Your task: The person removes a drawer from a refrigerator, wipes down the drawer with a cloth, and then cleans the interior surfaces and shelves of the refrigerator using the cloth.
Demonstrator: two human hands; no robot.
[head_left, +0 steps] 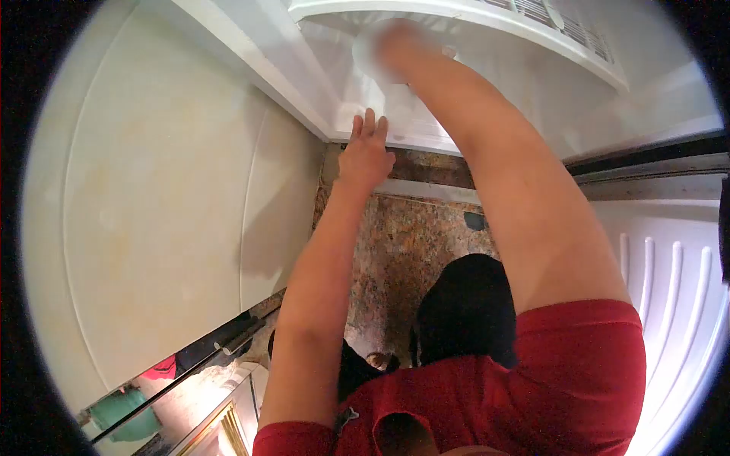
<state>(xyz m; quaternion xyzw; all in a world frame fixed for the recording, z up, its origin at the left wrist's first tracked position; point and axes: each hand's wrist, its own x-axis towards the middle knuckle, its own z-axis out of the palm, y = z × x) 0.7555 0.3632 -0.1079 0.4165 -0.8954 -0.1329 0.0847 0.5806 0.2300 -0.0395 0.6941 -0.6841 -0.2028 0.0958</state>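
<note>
Upper centre, the left hand [366, 157] spreads at the fridge edge [426, 142], probably for balance; the right hand [397, 49], blurred, I can't read.

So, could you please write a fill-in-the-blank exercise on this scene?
The colour of the shirt is ____.
The right hand, reaching into the white compartment, is ____ (higher or lower) in the picture than the left hand.
The ribbed white panel is on the picture's ____ side.
Missing words: red; higher; right.
</note>
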